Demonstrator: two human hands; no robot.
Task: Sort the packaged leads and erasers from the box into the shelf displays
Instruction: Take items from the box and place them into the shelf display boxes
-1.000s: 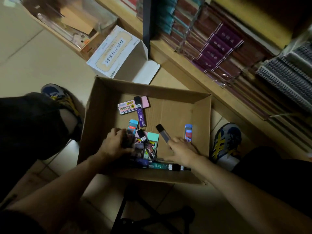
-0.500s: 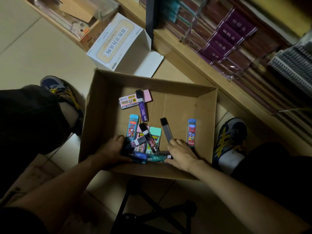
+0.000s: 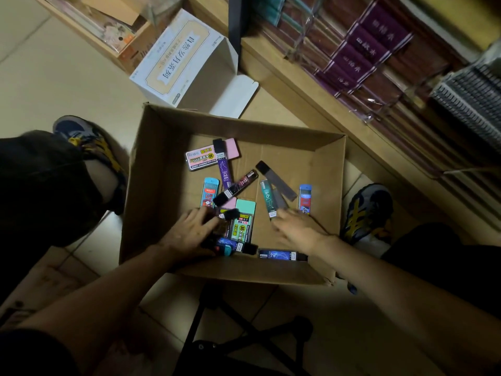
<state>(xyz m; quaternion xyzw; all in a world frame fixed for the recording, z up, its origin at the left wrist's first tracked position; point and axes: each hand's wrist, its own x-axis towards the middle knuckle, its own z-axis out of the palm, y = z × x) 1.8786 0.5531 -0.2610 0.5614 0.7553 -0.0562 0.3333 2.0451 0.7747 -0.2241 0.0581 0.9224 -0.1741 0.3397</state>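
1. We're down on a pale tiled floor (image 3: 54,77) in a dim shop aisle. A low wooden shelf (image 3: 311,88) runs along the right, packed with purple-spined books (image 3: 371,42), and a white carton (image 3: 184,61) lies on its side behind.
2. Centre stage is an open cardboard box (image 3: 160,172), parked between the left shoe (image 3: 89,142) and the right shoe (image 3: 368,210). I'd say it sits that close so both arms can drop straight in.
3. All the stock I can see is in that box.
   - At the far end, a pink tin pack (image 3: 200,158) is overlapped by a purple lead tube (image 3: 223,165).
   - In the middle, a dark tube (image 3: 235,188) lies slantwise beside a blue pack (image 3: 211,192) and a mint-green pack (image 3: 244,221).
   - Further right, a teal tube (image 3: 267,198) overlaps a grey tube (image 3: 276,180), with a second blue pack (image 3: 305,198) by the right wall.
   - A navy tube (image 3: 282,255) is tight against the near wall.
4. The left hand (image 3: 187,234) lies palm-down over the near pile, fingers close together, tips at a small black-capped tube (image 3: 229,214). I cannot tell whether they pinch it. More tubes poke out from under the palm.
5. The right hand (image 3: 295,230) is blurred. Its fingers are stretched forward and loosely spread, tips at the near end of the teal tube, with nothing visibly held.
6. My read is that this is the gathering step, raking like with like into a handful before anything goes up to a display. It looks early in the job.
7. One thing to watch: these slick little tubes look ready to roll and slide, so a loose scoop could spill.
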